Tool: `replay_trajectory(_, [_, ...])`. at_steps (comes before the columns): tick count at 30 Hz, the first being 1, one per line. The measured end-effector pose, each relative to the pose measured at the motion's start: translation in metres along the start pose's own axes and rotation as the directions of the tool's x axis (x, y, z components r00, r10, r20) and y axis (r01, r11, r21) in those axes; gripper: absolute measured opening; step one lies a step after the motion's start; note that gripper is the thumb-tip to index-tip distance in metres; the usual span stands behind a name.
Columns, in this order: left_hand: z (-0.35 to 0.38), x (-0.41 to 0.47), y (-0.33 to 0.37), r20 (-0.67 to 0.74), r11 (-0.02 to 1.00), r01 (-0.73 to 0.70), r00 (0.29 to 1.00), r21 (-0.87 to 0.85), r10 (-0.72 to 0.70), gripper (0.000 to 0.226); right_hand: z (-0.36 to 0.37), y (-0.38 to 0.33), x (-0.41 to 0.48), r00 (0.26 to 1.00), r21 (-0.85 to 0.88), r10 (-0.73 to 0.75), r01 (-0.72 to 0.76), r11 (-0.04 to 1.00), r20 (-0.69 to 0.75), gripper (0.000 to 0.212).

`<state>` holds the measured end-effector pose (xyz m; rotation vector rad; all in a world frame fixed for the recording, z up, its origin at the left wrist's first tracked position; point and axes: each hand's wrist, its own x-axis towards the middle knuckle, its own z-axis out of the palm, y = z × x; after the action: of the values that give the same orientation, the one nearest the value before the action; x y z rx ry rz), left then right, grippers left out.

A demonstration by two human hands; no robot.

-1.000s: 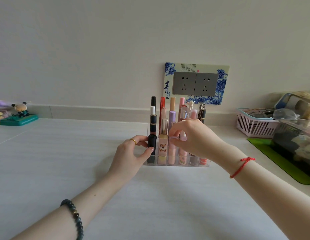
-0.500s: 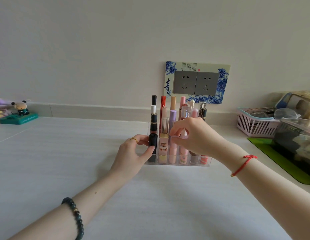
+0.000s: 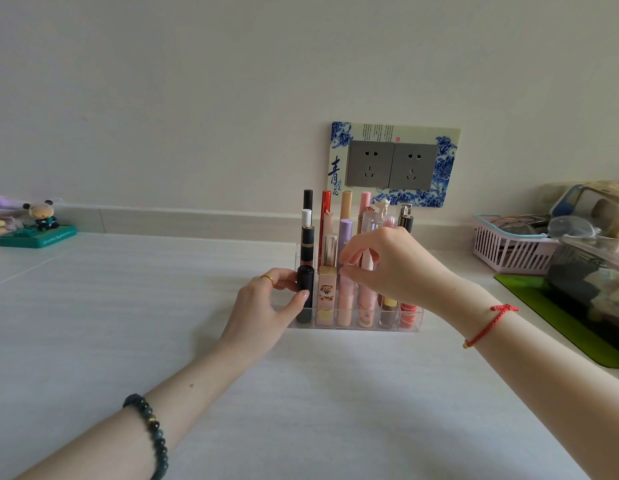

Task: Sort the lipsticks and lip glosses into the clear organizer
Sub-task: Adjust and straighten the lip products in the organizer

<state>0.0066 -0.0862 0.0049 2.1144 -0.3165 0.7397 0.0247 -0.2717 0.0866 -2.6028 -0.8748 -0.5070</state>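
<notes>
1. At the far left edge, a small figurine (image 3: 41, 216) sits on a green base on the table (image 3: 128, 323), close to the wall.
2. The left grip (image 3: 263, 303) is curled round the left end of the clear organizer (image 3: 410, 320). Its thumb lies on the front wall, before the black lipstick (image 3: 305, 292).
3. The clear organizer stands on the table at mid-frame, below a blue-flowered socket plate (image 3: 392, 164). It is a see-through grid of slots, each with an upright tube. The front row holds the black lipstick, a pink cartoon-print tube (image 3: 327, 292) with a gold cap, a pale pink tube (image 3: 345, 303) and further pink ones, then a red-striped tube (image 3: 407, 311). Taller black, red, peach, lilac and pink tubes stand behind.
4. The right grip (image 3: 380, 261) hangs over the middle slots. Its thumb and forefinger are nearly closed just above the pale pink tube, and I cannot tell whether they have hold of it.
5. At right is a pink basket (image 3: 508, 252) of odds and ends. Beside it, a clear box (image 3: 592, 271) sits on a green mat (image 3: 557, 323).
</notes>
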Motion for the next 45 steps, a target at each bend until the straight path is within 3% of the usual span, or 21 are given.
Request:
replay_trajectory(17, [-0.002,-0.002,-0.002,-0.037,1.000,-0.020,0.999,0.009,0.020,0.022,-0.014,-0.009,0.030,0.986,-0.037,-0.049,0.043,0.998,-0.161,0.017])
replay_trajectory(25, [-0.002,-0.001,-0.004,-0.044,1.000,0.005,0.999,0.003,-0.005,0.021,-0.009,-0.009,0.044,0.997,-0.068,-0.082,0.081,0.994,-0.006,0.016])
replay_trajectory(45, [-0.002,-0.002,-0.005,-0.043,1.000,0.018,0.999,-0.001,-0.018,0.022,-0.008,-0.006,0.049,0.998,-0.021,-0.066,0.066,0.998,-0.008,0.012])
